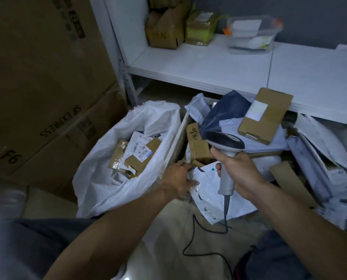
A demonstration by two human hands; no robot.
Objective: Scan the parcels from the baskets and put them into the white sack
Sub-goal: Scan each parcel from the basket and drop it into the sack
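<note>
Gripping the grey handle of a corded barcode scanner [225, 142], the right hand [240, 173] has its fingers wrapped tight around it, with the dark scanner head pointing away over the basket [175, 141]. Just to its left, the left hand [178, 178] holds a white poly mailer [208, 190], fingers curled onto the mailer's left edge and thumb lying on its face. The mailer lies at the near end of the basket, partly under the scanner. Farther back the basket is heaped with more parcels: a brown box [196, 143] with handwritten digits, a dark blue bag [223, 112] and a flat cardboard parcel [266, 116] with a white label on top. The white sack [99, 178] stands open just left of the basket, with several labelled cardboard parcels [142, 153] already inside. Large cardboard cartons [37, 77] are stacked at far left, and a white shelf [209, 63] runs behind, carrying boxes and a clear plastic tub [251, 35]. The scanner cable [190, 239] trails over the floor nearby.
</note>
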